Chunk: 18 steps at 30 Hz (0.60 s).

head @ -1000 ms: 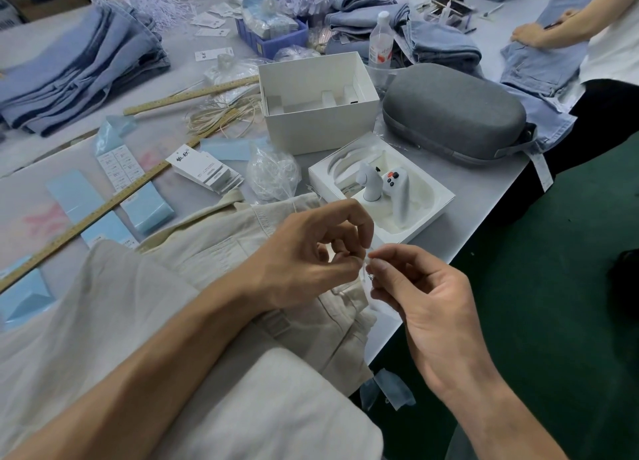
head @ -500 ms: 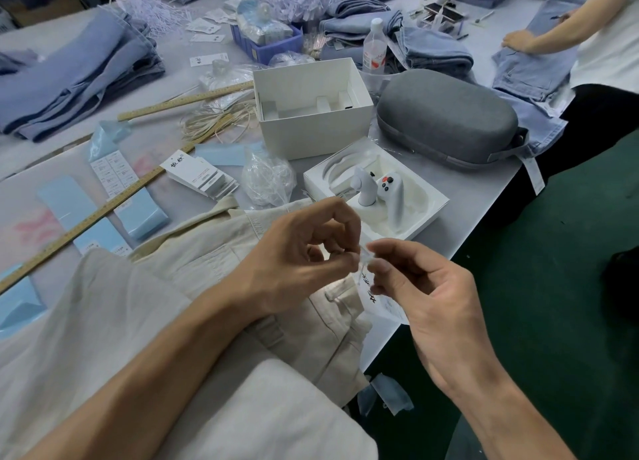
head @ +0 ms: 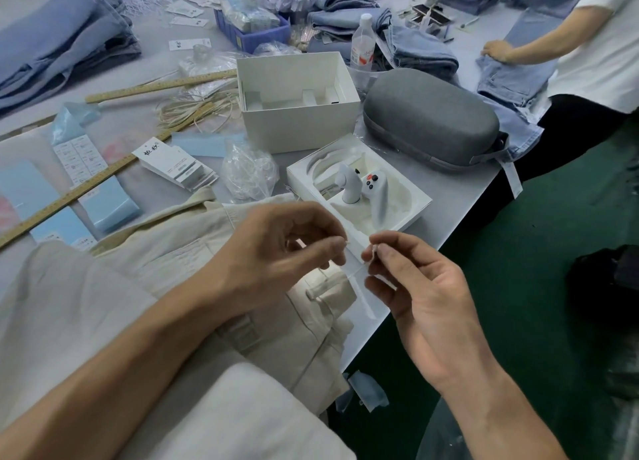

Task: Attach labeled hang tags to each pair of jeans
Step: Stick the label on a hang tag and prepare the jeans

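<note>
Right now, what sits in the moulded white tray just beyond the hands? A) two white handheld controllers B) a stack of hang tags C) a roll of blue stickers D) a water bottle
A: the white tray holds two white controllers, one with red and black buttons; the bottle stands farther back behind the open white box.

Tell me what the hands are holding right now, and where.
A thin clear plastic tag fastener: right hand pinches one end between thumb and forefinger; left hand apparently pinches the other, blurred.

Folded trousers [head: 193, 286] lie nearest on the table [head: 449, 196]. Behind them sits a tray [head: 411, 214] holding a controller [head: 375, 196]; an open box [head: 297, 103] stands behind that, a zipped case [head: 428, 117] to its right.
</note>
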### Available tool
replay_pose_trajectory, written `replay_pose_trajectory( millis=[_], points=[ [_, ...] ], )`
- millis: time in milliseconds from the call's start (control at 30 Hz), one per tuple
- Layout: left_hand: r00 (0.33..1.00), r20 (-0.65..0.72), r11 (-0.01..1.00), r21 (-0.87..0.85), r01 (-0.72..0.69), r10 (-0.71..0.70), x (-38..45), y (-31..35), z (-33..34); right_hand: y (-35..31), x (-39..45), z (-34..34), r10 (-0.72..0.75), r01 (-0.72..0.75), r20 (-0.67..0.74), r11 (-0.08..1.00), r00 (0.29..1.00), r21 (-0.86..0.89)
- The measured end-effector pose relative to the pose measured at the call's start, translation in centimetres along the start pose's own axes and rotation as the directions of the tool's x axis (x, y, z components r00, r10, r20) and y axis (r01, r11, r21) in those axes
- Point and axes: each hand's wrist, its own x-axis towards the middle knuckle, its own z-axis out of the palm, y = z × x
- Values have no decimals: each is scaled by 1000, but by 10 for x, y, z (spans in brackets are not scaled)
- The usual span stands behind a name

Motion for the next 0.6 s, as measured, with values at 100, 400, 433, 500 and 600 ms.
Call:
replay_pose_trajectory(
  millis=[100,400,433,500,600],
  points=[
    [1000,-21,998,58,-5,6,1,1,4,2,0,5,20,-19,-4,999,1000,42],
    [994,-94,971,238,-33,57,0,-1,8,9,1,19,70,-64,-26,979,997,194],
    [994,-95,968,248,-33,59,0,-2,8,10,1,20,82,-75,-27,975,996,210],
    [993,-91,960,277,-41,69,1,-2,8,12,0,22,97,-90,-19,969,995,229],
    [994,-78,955,294,-49,75,1,-3,8,13,-1,25,112,-107,-10,965,994,239]
  ],
)
